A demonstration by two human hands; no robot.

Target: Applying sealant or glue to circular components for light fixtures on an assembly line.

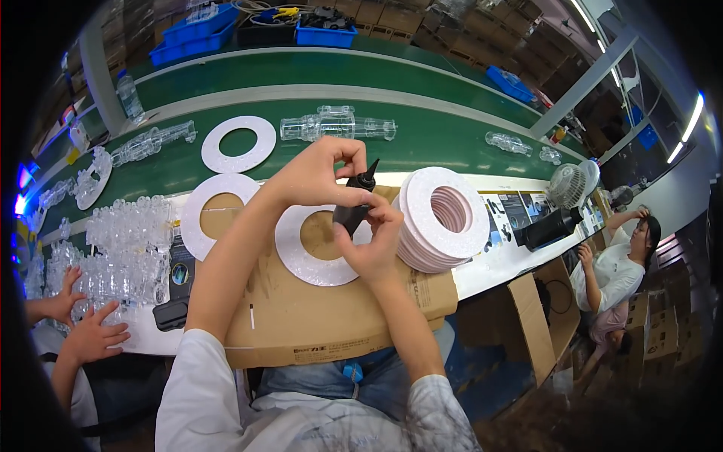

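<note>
A small black squeeze bottle (364,181) with a pointed nozzle is held tilted in front of me, its tip upward. My right hand (374,245) grips its body between thumb and fingers. At the neck, the curled fingers and thumb of my left hand (319,177) close round the bottle. Beneath the hands, a flat white ring (296,260) lies on brown cardboard (286,324). Another white ring (193,226) sits left of it, partly behind my left forearm. To the right stands a stack of white rings (425,256).
Clear plastic tubular pieces (124,279) crowd the table at left, beside a co-worker's hands (90,335). On the green conveyor (429,143) lie another white ring (256,151) and a clear plastic assembly (301,129). A fan (566,184) and a black cylinder (550,228) stand at right.
</note>
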